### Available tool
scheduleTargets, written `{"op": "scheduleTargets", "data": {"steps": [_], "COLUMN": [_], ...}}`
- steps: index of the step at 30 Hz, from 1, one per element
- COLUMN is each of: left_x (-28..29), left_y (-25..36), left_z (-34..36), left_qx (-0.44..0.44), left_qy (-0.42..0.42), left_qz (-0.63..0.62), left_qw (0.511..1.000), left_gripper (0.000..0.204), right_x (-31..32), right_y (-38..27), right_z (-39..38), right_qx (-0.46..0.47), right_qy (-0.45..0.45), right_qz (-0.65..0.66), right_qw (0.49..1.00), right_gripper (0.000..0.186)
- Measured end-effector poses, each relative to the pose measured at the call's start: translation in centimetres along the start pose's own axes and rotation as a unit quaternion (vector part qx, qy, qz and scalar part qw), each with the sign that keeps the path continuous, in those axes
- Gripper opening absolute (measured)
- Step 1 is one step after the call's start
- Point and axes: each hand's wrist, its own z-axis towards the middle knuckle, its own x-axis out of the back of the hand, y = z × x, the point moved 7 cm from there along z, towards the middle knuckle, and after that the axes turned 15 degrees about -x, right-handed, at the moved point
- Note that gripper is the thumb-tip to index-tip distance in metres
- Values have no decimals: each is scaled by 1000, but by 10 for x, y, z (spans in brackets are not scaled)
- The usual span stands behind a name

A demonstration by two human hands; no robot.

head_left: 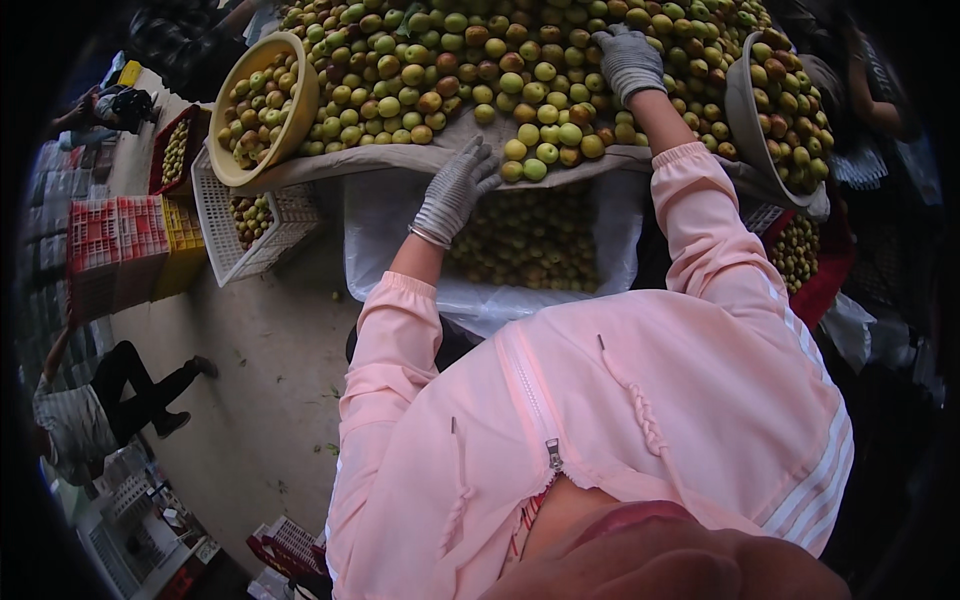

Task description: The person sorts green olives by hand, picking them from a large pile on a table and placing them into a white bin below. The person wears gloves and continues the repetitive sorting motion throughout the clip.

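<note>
Both hands in pale striped gloves. Left hand (455, 195) at the near edge of the beige cloth (452, 138), fingers straight and spread a bit, grip released, nothing seen in it; contact with cloth hard to tell. Right hand (630, 62) farther out and to the right, fingers down on the fruit pile (440, 75); fingertips hidden, so can't tell if it's grasping any. Green-to-reddish round fruit heaped on the cloth, far side, some loose at the near edge between the hands. Plastic-lined container (370, 245) below that edge, on the near side, more fruit inside. Yellow basin (309, 100) full of fruit at pile's left, grey basin (742, 110) full at its right. White crate (285, 235) with fruit below yellow basin; red crates (115, 235) farther left.
</note>
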Motion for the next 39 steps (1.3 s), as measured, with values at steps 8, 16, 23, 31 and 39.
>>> {"op": "scheduleTargets", "data": {"steps": [8,16,23,31,39], "left_x": [-2,3,0,-5,-16], "left_y": [10,12,21,14,20], "left_z": [-10,-12,-12,-21,-24], "left_qx": [-5,-6,-122,-23,-38], "left_qy": [11,7,-151,-22,-45], "left_qz": [14,15,213,17,73], "left_qw": [1000,1000,957,999,996], "left_gripper": [53,52,53,52,54], "right_x": [12,-6,-18,14,112], "right_y": [-22,-71,-76,-61,5], "right_z": [9,-3,-16,-34,-73], "right_qx": [-37,56,98,81,116], "right_qy": [-66,-32,-140,-143,-54], "right_qz": [92,78,-1,53,202], "right_qw": [993,995,985,985,971], "right_gripper": [23,33,29,28,24]}}
